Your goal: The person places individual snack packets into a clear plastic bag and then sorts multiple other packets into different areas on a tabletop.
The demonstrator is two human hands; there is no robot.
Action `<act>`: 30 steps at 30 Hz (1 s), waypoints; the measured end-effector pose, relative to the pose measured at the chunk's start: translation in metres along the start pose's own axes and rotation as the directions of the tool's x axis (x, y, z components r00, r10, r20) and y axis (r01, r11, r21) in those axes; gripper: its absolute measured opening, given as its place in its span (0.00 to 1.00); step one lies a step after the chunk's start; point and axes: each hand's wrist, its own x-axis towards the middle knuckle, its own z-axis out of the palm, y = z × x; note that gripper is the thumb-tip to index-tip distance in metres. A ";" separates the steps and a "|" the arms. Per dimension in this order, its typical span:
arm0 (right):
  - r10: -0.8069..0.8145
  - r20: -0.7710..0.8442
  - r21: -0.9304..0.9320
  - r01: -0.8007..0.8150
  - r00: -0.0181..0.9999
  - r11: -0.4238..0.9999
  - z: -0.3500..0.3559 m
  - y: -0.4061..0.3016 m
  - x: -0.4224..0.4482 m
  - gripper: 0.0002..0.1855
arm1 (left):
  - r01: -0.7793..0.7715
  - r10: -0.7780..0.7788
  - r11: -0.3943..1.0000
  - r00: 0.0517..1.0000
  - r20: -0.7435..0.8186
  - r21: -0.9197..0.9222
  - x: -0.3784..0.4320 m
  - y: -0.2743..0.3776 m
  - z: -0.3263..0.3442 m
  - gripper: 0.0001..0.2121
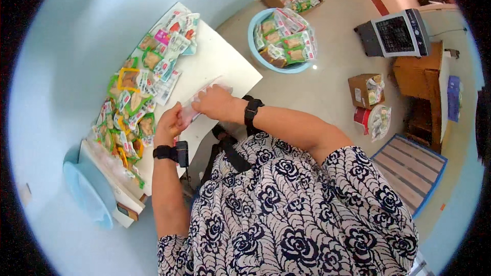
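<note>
Over the white table, both my hands are on one clear plastic bag with pinkish contents or print. My left hand grips its near left end between thumb and fingers. My right hand has its fingers closed on the bag's upper side, hiding much of it. To the left lies a long heap of small printed food packets with green, yellow and white edges. Several mostly white packets lie at the table's far end.
On the floor beyond the table stands a blue plastic tub of larger packets, with a packet-filled cardboard box behind it. Rightward are an air cooler, a small carton and a slatted mat. An upright blue basin leans left of the table.
</note>
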 end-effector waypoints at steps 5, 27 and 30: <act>0.240 -0.155 0.314 -0.182 0.958 0.932 -0.018 0.024 -0.008 0.11 | 0.016 0.002 0.954 0.998 -0.060 0.299 -0.035 0.036 0.026 0.26; 0.962 -0.082 0.989 -0.143 -0.262 0.045 0.044 0.245 -0.305 0.20 | -0.076 0.368 0.233 0.930 -0.016 0.969 0.004 0.029 0.043 0.14; 0.998 -0.012 0.959 -0.282 -0.061 -0.005 0.027 0.224 -0.271 0.19 | -0.080 0.389 0.307 0.920 -0.048 0.948 -0.017 0.028 0.046 0.14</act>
